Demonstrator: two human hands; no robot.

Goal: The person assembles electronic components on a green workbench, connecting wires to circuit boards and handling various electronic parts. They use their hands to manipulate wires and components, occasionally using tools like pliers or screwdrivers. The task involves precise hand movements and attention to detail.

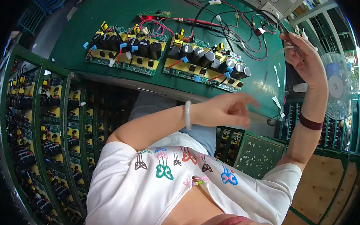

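Note:
Just in front of the table's near edge is my left hand [227, 109], a white bangle on its wrist. Its fingers are bent and smeared by motion; I cannot make out anything in them. My right hand [305, 57] is raised beyond the table's right side, its fingers closed around a thin dark cable [277, 21]. A slim dark piece also shows across the palm, too small to name. Two circuit boards lie side by side on the green table: the left board [122, 49] and the right board [206, 63]. Both carry black capacitors, yellow parts and blue connectors.
Red and black wires [247, 39] tangle at the back right of the green table [112, 1]. A rack [37, 106] filled with similar boards stands at the left. At the right are a fan [336, 85] and a wooden panel [319, 183].

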